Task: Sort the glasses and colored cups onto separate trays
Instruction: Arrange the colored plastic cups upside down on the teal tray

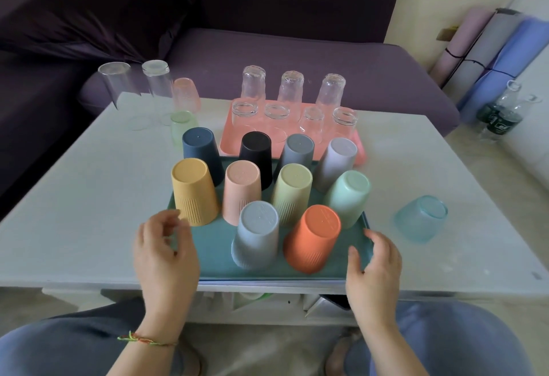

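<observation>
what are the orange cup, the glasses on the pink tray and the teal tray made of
Orange cup: matte opaque plastic, probably; moulded ribs near its rim. Clear glasses on the pink tray: likely glass, see-through with bright bases. Teal tray: probably smooth plastic, even colour.

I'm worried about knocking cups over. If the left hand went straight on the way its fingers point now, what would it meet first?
Most likely the upside-down yellow cup on the teal tray: the left hand points at its lower part, close by, though depth is unclear.
</observation>
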